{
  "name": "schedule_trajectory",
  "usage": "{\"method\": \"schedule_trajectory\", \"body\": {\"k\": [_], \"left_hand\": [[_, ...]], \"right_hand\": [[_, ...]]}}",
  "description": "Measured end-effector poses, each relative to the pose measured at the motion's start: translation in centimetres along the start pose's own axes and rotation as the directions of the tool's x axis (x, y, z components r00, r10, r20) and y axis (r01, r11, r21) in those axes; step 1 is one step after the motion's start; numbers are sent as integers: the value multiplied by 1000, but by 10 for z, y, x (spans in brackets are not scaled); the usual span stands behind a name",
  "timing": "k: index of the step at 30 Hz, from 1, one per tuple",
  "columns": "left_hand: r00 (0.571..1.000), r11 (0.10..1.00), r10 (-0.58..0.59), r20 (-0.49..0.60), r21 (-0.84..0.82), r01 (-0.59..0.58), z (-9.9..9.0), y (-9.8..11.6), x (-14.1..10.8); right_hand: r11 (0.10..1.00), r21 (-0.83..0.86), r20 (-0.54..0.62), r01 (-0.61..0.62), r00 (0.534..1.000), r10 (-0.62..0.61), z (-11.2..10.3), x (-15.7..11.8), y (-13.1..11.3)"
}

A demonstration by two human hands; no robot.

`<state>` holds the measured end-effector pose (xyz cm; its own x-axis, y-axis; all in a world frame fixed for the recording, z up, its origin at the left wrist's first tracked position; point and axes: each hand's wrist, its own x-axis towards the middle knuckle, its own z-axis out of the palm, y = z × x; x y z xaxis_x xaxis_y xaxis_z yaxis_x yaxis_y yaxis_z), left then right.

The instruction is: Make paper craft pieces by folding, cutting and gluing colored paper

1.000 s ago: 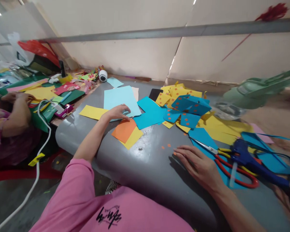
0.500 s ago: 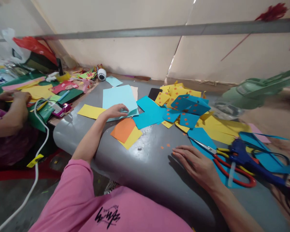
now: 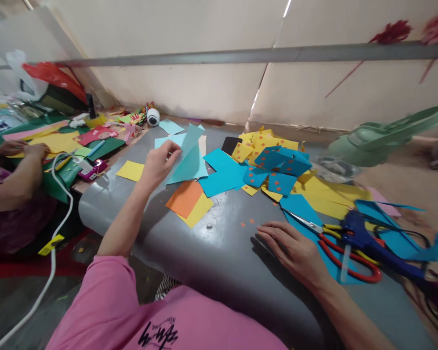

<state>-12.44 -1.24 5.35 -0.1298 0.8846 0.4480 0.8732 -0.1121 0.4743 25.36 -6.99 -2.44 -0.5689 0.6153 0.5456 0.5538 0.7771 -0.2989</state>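
My left hand [image 3: 164, 163] is closed on the edge of a light blue paper sheet [image 3: 191, 158], which is raised and tilted above other light blue sheets. Over the grey table on the right rests my right hand [image 3: 290, 248], its fingers stretched forward; whether a tiny piece is under the fingertips cannot be made out. Just ahead of it lie small orange paper squares [image 3: 251, 220]. Between the hands are an orange sheet [image 3: 184, 198], a yellow sheet [image 3: 197, 211] partly under it, and darker blue sheets [image 3: 222, 175]. A yellow strip [image 3: 130, 170] lies left of my left wrist.
Blue and yellow pieces with orange squares [image 3: 282, 163] are heaped at the back. Red-handled scissors [image 3: 372, 276] and a blue glue gun [image 3: 361, 231] lie right of my right hand. A green fan [image 3: 368, 141] stands behind. At left, a co-worker's hands [image 3: 34, 149] handle yellow paper.
My left hand has risen and moved slightly left, lifting a light blue sheet off the stack. My right hand stays in nearly the same place. The view has shifted slightly.
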Motion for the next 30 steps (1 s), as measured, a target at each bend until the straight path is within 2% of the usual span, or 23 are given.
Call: {"method": "schedule_trajectory", "body": {"k": [2, 3, 6, 8, 10, 12, 17, 20, 24, 30], "left_hand": [[993, 998, 33, 115, 41, -38, -2, 25, -30], [975, 996, 36, 219, 67, -52, 2, 38, -46], [880, 988, 52, 472, 106, -115, 29, 70, -95], [837, 983, 123, 533, 50, -176, 54, 82, -120], [806, 968, 217, 550, -13, -251, 75, 89, -137], [791, 952, 261, 554, -11, -307, 88, 92, -147], [781, 916, 309, 543, 49, -397, 97, 99, -152], [792, 909, 311, 525, 79, -409, 100, 101, -149], [819, 915, 301, 488, 94, -392, 105, 99, -147], [852, 924, 289, 437, 106, -368, 104, 97, -145]], "right_hand": [[1000, 12, 6, -18, 1000, 18, -1, 0, 0], [999, 19, 12, -37, 999, 37, -1, 0, 1], [991, 49, 34, -123, 992, 121, -1, 0, 2], [983, 68, 49, -171, 985, 168, 1, 0, 4], [977, 85, 60, -197, 979, 192, 3, -1, 6], [975, 98, 69, -199, 979, 193, 6, -1, 9], [991, 99, 91, -89, 993, 80, 8, 0, 12], [997, 83, 71, -4, 997, -2, 6, 1, 13], [996, 79, 38, 47, 998, -50, 5, 2, 15], [989, 68, 71, 128, 989, -132, 9, 3, 16]]}}
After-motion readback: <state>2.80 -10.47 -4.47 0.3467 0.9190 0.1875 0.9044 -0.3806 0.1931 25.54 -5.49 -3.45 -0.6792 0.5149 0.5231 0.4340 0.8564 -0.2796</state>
